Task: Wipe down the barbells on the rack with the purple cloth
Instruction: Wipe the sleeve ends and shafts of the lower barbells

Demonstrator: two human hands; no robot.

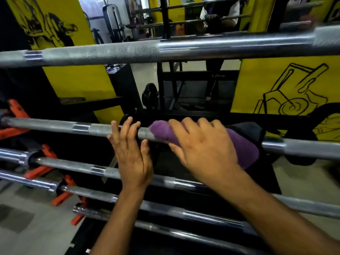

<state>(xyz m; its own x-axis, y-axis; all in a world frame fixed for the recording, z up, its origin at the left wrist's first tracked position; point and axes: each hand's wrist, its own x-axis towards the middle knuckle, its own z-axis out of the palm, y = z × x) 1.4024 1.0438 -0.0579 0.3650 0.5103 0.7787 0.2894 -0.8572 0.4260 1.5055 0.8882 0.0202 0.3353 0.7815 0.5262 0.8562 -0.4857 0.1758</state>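
Note:
Several steel barbells lie across a sloping rack. The purple cloth point(244, 144) is wrapped over the second barbell from the top point(55, 125), near its middle. My right hand point(202, 150) grips the cloth and the bar through it, fingers curled over the top. Just left of the cloth, my left hand point(132, 153) rests on the bare knurled part of the same bar, its fingers straight and its thumb under the bar. The top barbell point(165, 49) runs across the frame above both hands. Lower barbells point(77, 167) pass under my forearms.
Orange rack brackets point(15, 111) hold the bar ends at the left. A mirror point(184, 19) and yellow painted wall panels point(285, 85) stand behind the rack. A black weight plate point(150, 93) sits behind the bars. Grey floor point(27, 227) shows at lower left.

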